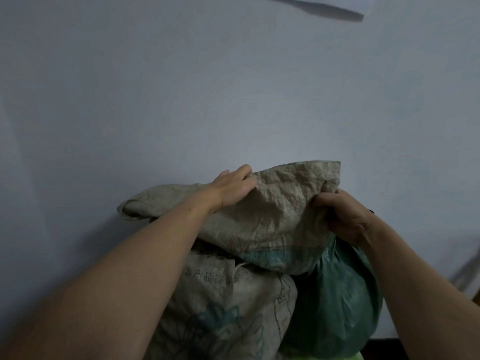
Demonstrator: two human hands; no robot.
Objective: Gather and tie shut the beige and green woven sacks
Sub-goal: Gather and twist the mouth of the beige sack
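Note:
A crumpled beige woven sack (272, 211) lies on top of the pile, its loose top edge raised toward the wall. My left hand (233, 188) grips that edge at its left, fingers curled into the fabric. My right hand (342, 216) pinches the same sack's right side. Below it stands a full beige sack (233, 307) with green print and dark lettering. A bulging green sack (335, 302) leans against it on the right, partly under my right hand.
A plain pale wall (181, 87) rises directly behind the sacks. A dark strip (324, 10) runs across the wall at the top. A dark floor edge (384, 346) shows at the lower right.

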